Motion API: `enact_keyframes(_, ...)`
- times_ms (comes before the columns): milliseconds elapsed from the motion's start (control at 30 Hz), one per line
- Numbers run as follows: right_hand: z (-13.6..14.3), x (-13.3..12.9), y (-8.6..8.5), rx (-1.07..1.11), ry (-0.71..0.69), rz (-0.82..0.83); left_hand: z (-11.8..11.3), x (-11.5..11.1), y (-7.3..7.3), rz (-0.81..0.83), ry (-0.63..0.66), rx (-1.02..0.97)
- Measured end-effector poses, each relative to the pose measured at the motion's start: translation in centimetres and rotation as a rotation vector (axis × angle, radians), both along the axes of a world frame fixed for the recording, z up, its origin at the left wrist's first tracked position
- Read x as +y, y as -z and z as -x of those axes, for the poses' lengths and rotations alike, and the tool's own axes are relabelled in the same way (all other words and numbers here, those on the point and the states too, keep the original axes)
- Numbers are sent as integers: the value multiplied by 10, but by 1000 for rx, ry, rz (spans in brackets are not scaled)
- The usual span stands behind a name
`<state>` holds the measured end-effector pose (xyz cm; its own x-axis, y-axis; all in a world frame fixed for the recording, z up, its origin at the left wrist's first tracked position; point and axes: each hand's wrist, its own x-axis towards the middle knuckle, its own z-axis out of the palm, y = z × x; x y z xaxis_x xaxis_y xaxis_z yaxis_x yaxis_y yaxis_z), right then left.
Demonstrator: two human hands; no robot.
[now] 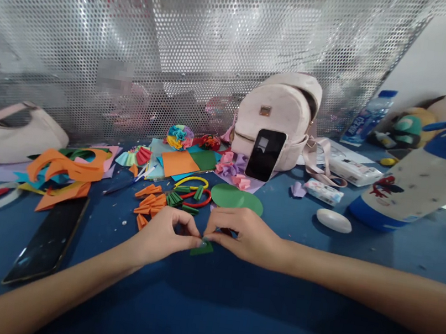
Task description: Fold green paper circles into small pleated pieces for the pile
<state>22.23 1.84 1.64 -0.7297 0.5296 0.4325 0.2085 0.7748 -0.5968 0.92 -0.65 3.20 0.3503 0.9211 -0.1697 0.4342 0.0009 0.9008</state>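
Note:
A small piece of green paper (203,250) is pinched between my two hands, just above the blue table. My left hand (166,235) grips its left side with thumb and forefinger. From the right, the fingertips of my right hand (240,235) close on the same piece, partly hiding it. Behind my hands lies a green paper circle (239,198). Folded orange paper pieces (151,202) and folded green pieces (175,199) sit beyond my left hand, near scissors with red and yellow handles (192,180).
A black phone (48,241) and cut orange paper (68,165) lie left. A pink backpack (274,107) stands behind, another phone (265,154) leaning on it. To the right are a white oval dish (334,220), tissue packs and a large bottle (409,183). A perforated metal screen (184,33) bounds the back.

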Motion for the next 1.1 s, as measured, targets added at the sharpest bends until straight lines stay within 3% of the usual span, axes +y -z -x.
enact_keyframes(200,3,-7,-2,-119,47,-97,0,-3,5,-15,-5,-10)
enact_keyframes(433,1,-4,-2,-109,52,-136,0,-4,7,-271,48,107)
enact_keyframes(600,-1,1,-2,-39,73,-209,2,-4,1,-266,21,93)
enact_keyframes(833,0,-11,-8,-165,81,-320,2,-5,-4,-248,38,79)
enact_keyframes(1100,2,-16,-11,-196,107,-281,0,-7,-3,-316,32,111)
